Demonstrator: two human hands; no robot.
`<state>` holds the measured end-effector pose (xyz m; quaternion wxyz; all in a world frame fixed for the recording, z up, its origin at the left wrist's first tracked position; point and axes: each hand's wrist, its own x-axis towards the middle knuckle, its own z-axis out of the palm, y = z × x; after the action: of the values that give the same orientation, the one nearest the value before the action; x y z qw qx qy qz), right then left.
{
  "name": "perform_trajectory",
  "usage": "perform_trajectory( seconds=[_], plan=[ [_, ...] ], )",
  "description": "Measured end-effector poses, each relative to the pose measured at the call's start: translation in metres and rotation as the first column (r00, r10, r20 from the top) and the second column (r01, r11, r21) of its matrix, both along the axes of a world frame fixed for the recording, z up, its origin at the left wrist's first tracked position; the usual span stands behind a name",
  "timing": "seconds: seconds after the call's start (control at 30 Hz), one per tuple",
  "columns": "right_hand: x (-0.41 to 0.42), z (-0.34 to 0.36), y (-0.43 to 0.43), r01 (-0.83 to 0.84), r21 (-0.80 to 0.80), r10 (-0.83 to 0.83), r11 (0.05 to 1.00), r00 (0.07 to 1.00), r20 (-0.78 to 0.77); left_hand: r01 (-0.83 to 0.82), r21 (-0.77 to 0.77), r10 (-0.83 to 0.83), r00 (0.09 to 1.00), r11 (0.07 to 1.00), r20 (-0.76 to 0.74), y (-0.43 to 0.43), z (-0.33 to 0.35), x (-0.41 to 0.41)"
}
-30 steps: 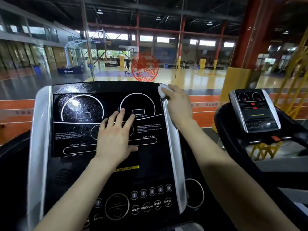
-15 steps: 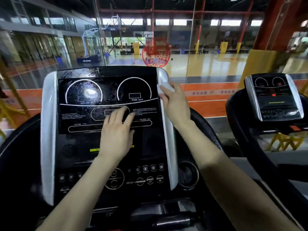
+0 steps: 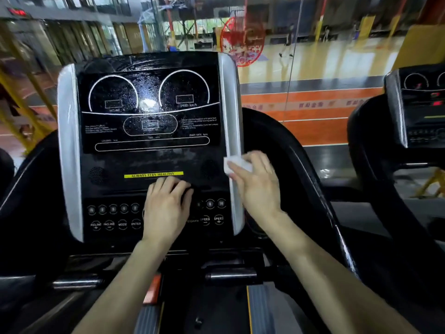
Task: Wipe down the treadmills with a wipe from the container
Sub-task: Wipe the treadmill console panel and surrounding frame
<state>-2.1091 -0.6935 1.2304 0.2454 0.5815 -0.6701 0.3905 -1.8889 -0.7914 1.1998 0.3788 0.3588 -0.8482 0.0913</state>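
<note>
A black treadmill console (image 3: 149, 131) with silver side trims fills the middle of the view; its display shows wet streaks. My right hand (image 3: 257, 186) holds a white wipe (image 3: 237, 165) against the right silver trim (image 3: 231, 104), about two thirds of the way down. My left hand (image 3: 166, 208) rests on the lower console just under the yellow strip (image 3: 153, 175), fingers bent over a ledge above the button rows. The wipe container is not in view.
A second treadmill console (image 3: 419, 104) stands at the right. Black curved handrails (image 3: 301, 165) flank the console. Silver grip bars (image 3: 231, 276) and the belt deck lie below. A glass wall ahead looks onto a sports court.
My right hand slid the wipe down the right silver trim from its top corner to the lower part. My left hand moved down from the display to the ledge above the buttons.
</note>
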Motion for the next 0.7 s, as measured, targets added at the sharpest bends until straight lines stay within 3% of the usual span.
perform_trajectory(
  seconds=[0.17, 0.23, 0.33, 0.43, 0.6, 0.7],
  plan=[
    [-0.012, 0.065, -0.048, 0.025, -0.062, -0.024, 0.998, 1.000, 0.019, -0.059, 0.023, 0.060, 0.998, 0.998, -0.025, 0.006, -0.006, -0.001],
    [-0.002, 0.039, -0.025, -0.037, -0.008, 0.037, 0.999, 0.999, 0.029, -0.066, 0.034, 0.068, 0.996, 0.997, -0.057, 0.008, -0.010, -0.001],
    [0.016, -0.044, 0.039, -0.076, 0.183, 0.091, 0.980, 0.993, -0.077, -0.076, 0.043, 0.079, 0.994, 0.996, -0.072, 0.010, -0.014, -0.002],
    [0.020, -0.086, 0.080, -0.184, 0.314, 0.212, 0.932, 0.976, -0.057, -0.063, 0.032, 0.065, 0.997, 0.997, -0.051, 0.013, -0.015, -0.001],
    [0.008, -0.015, 0.017, -0.078, 0.134, 0.077, 0.988, 0.997, 0.014, -0.083, 0.051, 0.083, 0.997, 0.995, 0.000, 0.016, -0.017, -0.001],
    [0.015, -0.013, 0.009, -0.063, 0.036, 0.059, 0.997, 0.993, 0.098, -0.040, 0.068, 0.037, 0.999, 0.997, 0.038, 0.019, -0.018, 0.005]
  ],
)
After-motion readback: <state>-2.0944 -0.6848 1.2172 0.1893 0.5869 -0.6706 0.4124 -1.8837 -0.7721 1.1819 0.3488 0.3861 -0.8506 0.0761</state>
